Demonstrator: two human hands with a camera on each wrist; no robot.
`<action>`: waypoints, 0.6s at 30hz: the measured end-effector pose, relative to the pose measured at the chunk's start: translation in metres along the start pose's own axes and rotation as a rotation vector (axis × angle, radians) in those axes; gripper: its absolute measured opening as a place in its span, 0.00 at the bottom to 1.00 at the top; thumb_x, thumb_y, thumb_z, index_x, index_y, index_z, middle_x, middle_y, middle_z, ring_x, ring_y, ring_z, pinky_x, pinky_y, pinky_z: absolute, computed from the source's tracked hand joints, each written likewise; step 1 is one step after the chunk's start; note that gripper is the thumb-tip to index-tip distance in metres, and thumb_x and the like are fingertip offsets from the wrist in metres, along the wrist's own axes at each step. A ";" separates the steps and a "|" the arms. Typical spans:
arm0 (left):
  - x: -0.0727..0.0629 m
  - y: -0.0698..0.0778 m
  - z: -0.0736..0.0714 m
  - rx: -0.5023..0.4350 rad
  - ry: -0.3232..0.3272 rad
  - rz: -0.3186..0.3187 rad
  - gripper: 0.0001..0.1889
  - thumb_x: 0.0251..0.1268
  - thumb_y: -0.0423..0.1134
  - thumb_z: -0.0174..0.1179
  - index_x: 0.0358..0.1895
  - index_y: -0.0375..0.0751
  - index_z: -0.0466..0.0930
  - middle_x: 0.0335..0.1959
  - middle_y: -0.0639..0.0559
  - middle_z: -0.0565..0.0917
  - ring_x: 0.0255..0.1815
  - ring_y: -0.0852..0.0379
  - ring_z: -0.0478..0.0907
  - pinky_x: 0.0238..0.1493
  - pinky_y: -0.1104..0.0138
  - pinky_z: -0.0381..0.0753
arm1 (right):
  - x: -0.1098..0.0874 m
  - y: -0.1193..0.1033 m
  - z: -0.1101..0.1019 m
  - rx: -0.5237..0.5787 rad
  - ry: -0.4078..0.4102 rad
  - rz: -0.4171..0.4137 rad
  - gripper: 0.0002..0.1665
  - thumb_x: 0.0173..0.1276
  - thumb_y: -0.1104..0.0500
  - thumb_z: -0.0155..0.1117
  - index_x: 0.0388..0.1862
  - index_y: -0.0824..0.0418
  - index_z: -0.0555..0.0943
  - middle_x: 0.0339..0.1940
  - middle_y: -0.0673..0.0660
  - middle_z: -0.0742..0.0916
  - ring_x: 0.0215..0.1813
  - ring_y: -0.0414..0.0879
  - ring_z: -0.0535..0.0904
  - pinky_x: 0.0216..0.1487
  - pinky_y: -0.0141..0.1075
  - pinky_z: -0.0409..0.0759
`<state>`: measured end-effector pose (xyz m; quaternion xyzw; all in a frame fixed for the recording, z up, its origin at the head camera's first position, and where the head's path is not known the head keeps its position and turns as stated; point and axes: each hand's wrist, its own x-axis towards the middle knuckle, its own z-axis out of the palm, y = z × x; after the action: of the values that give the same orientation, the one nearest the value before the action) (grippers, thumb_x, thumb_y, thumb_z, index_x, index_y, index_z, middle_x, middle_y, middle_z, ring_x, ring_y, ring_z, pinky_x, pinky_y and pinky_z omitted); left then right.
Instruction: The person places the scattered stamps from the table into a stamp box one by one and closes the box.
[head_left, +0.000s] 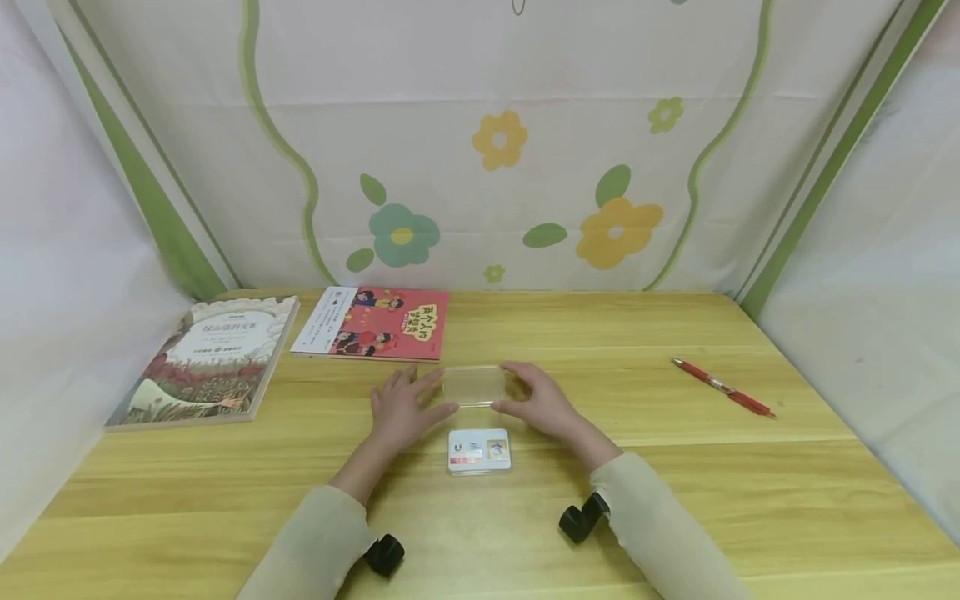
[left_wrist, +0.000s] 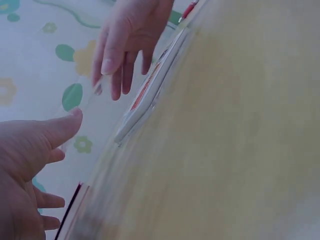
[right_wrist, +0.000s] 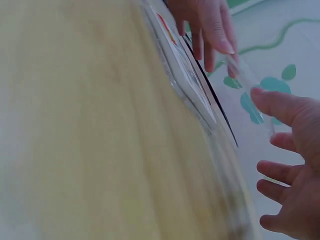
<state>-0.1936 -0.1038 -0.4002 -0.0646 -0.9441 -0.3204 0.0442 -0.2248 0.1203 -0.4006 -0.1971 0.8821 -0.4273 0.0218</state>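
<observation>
A clear, rectangular plastic lid (head_left: pixel 474 386) is held up off the table between both hands. My left hand (head_left: pixel 401 412) pinches its left edge between thumb and index finger, while the other fingers spread out loosely. At the opposite edge, my right hand (head_left: pixel 546 407) grips it the same way. Just nearer to me, a shallow transparent case (head_left: pixel 480 452) with a white printed card-like insert lies flat on the table. Through the left wrist view the lid is barely visible between the left thumb (left_wrist: pixel 65 127) and the right hand (left_wrist: pixel 132 35).
On the wooden table (head_left: pixel 637 517), a red book (head_left: pixel 390 325) lies behind the left hand. Another illustrated book (head_left: pixel 213 358) is at the far left. A red pen (head_left: pixel 723 387) rests to the right. Flower-patterned fabric (head_left: pixel 450 67) encloses the back and sides.
</observation>
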 end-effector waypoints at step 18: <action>-0.052 0.007 -0.002 -0.107 0.028 0.104 0.33 0.43 0.57 0.62 0.55 0.46 0.71 0.61 0.39 0.59 0.62 0.41 0.48 0.56 0.42 0.36 | -0.056 -0.019 0.004 0.055 0.002 -0.039 0.39 0.46 0.49 0.69 0.56 0.61 0.68 0.54 0.56 0.73 0.57 0.52 0.64 0.56 0.50 0.59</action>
<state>-0.1410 -0.1044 -0.4012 -0.1115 -0.9202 -0.3685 0.0704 -0.1657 0.1271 -0.3963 -0.2134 0.8660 -0.4518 0.0179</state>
